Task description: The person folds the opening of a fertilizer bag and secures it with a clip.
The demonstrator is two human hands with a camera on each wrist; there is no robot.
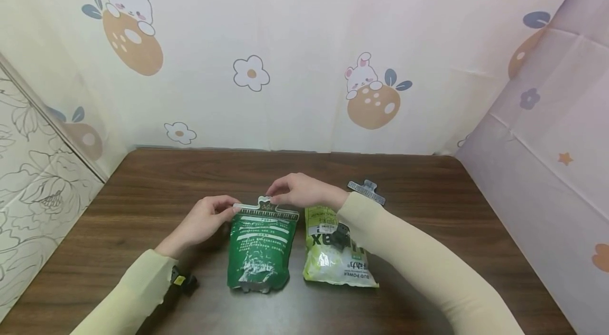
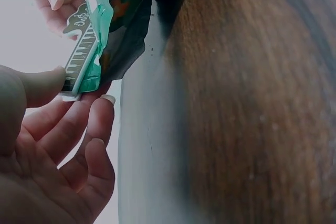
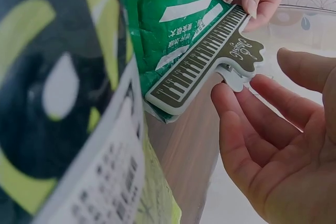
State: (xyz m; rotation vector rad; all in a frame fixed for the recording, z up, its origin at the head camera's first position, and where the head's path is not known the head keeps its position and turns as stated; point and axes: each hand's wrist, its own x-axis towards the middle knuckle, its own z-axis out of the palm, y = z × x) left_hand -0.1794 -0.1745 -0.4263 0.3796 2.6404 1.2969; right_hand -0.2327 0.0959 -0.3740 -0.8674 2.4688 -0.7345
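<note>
So the piano-print clip [image 1: 264, 211] lies between both hands [image 1: 202, 220] [image 1: 300, 191]

Glossy green plastic pouch [image 1: 259, 253], white-printed; along its top, white-edged long clip [image 1: 254, 211] with piano-key pattern. Right of the pouch: yellow-green-and-white plastic bag [image 1: 328, 267], black lettering. Beneath the pouch: dark-brown wood-grained tabletop [image 1: 190, 171].

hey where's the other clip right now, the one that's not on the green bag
In the head view, the loose clip lies on the table to the right of the right hand, beyond the yellow-green bag.
</note>
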